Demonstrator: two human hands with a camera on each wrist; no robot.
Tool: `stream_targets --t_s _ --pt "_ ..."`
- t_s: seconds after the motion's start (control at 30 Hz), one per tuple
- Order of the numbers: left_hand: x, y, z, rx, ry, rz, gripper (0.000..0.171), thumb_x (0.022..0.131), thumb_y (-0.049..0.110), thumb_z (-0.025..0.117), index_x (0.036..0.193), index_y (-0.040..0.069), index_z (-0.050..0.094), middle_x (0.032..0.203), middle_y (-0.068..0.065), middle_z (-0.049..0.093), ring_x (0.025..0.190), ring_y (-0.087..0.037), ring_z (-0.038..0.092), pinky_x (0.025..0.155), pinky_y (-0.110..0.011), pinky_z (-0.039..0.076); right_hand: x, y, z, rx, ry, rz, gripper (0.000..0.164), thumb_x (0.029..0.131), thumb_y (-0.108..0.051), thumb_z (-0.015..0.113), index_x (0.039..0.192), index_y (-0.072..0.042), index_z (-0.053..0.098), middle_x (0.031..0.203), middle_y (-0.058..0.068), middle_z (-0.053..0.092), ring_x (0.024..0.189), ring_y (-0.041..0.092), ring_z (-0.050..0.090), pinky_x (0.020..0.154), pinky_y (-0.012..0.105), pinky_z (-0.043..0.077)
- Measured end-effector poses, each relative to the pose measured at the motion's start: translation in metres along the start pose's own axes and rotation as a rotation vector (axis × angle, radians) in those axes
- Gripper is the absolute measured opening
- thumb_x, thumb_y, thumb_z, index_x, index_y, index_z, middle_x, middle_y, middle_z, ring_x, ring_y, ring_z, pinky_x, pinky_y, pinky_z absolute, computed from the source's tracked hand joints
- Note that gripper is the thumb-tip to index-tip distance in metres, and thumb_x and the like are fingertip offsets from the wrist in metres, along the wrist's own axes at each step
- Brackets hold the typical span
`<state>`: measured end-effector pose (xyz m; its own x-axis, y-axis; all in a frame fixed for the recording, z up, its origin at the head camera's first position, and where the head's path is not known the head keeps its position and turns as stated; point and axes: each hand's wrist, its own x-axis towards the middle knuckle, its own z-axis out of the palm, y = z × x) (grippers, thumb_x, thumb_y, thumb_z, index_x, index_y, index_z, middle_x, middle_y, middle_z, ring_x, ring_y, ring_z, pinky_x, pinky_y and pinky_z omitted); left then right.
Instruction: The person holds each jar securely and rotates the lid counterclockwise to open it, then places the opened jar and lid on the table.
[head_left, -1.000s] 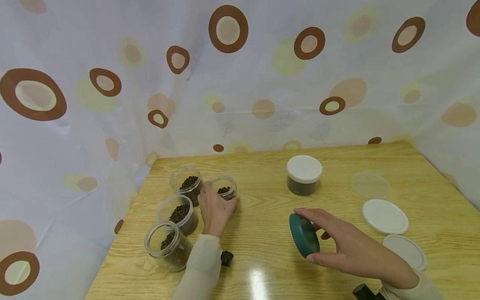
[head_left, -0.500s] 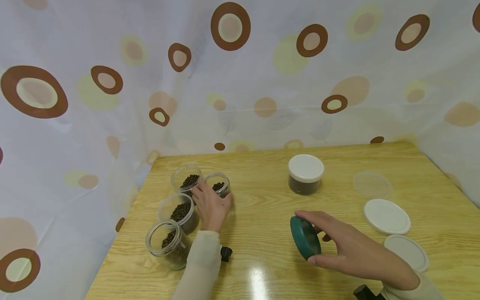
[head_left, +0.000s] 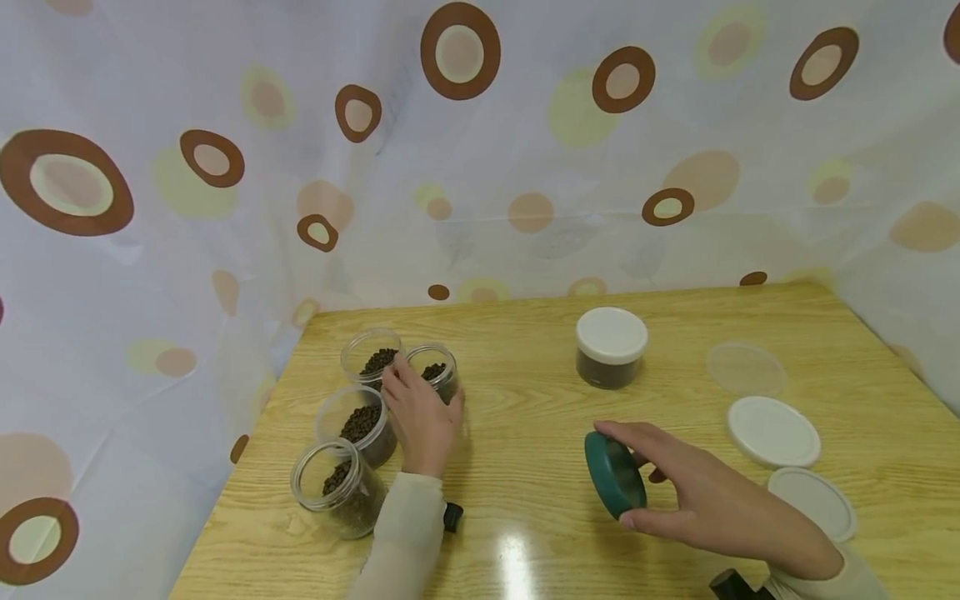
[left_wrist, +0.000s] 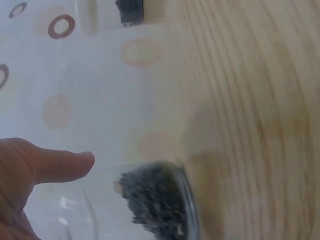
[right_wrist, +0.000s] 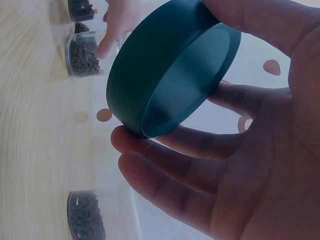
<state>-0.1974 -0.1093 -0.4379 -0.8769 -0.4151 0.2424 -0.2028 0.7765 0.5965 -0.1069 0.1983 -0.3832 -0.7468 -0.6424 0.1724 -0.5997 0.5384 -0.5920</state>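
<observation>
My left hand (head_left: 423, 425) is at a small clear jar (head_left: 444, 385) of dark pellets, at the back left of the table. In the left wrist view the thumb is straight and apart from the jar (left_wrist: 156, 202); the other fingers are mostly hidden there. Behind those fingers stands another open jar (head_left: 372, 357) of pellets. My right hand (head_left: 690, 492) holds a green lid (head_left: 615, 475) tilted on edge above the table, pinched between thumb and fingers. The right wrist view looks into the hollow underside of the lid (right_wrist: 175, 70).
Two more open jars of pellets, a middle one (head_left: 360, 427) and a front one (head_left: 341, 492), line the left side. A jar with a white lid (head_left: 611, 346) stands at the back. Flat on the right lie a clear disc (head_left: 746, 369) and two white lids (head_left: 774, 432).
The small jar has shifted left and slightly back, up beside the rear jar. My left hand went left with it, and its thumb has come away. The right hand hardly moves.
</observation>
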Motion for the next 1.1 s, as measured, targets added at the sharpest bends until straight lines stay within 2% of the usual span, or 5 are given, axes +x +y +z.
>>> stream_targets --t_s 0.27,0.4,0.57,0.83,1.1 --pt "-0.021 0.018 -0.019 -0.028 0.027 0.291 0.069 0.086 0.033 0.076 0.139 -0.001 0.048 0.144 -0.023 0.044 0.139 -0.04 0.036 0.112 -0.057 0.035 0.001 0.016 0.0 -0.041 -0.011 0.057 0.079 0.089 -0.044 0.071 0.154 -0.027 0.031 0.139 0.006 0.054 0.107 0.008 0.06 0.078 0.026 0.054" --pt "-0.034 0.029 -0.032 -0.104 -0.111 0.388 0.056 0.089 0.033 0.073 0.133 0.003 0.057 0.137 -0.016 0.053 0.135 -0.036 0.042 0.112 -0.053 0.038 0.002 0.024 -0.001 -0.116 0.004 0.158 0.081 0.087 -0.051 0.071 0.153 -0.026 0.034 0.139 0.011 0.055 0.109 0.016 0.062 0.079 0.03 0.055" --pt "-0.049 0.037 -0.046 -0.177 -0.282 0.439 0.053 0.09 0.032 0.071 0.134 0.006 0.057 0.139 -0.013 0.053 0.138 -0.034 0.041 0.111 -0.053 0.041 0.007 0.04 -0.006 -0.163 0.012 0.237 0.083 0.083 -0.048 0.075 0.153 -0.021 0.038 0.134 0.019 0.055 0.107 0.026 0.064 0.078 0.038 0.055" --pt "-0.06 0.038 -0.06 -0.169 -0.406 0.493 0.055 0.091 0.035 0.07 0.137 0.009 0.056 0.143 -0.009 0.052 0.141 -0.031 0.04 0.112 -0.052 0.039 0.019 0.077 -0.013 -0.282 0.032 0.304 0.085 0.08 -0.035 0.081 0.149 -0.004 0.041 0.129 0.032 0.053 0.107 0.044 0.061 0.08 0.052 0.056" --pt "-0.07 0.031 -0.064 -0.153 -0.496 0.489 0.054 0.091 0.037 0.068 0.137 0.009 0.056 0.144 -0.009 0.051 0.14 -0.03 0.04 0.113 -0.053 0.038 0.025 0.116 -0.015 -0.428 0.031 0.382 0.08 0.079 -0.03 0.08 0.144 0.0 0.046 0.132 0.034 0.052 0.114 0.057 0.049 0.082 0.062 0.051"
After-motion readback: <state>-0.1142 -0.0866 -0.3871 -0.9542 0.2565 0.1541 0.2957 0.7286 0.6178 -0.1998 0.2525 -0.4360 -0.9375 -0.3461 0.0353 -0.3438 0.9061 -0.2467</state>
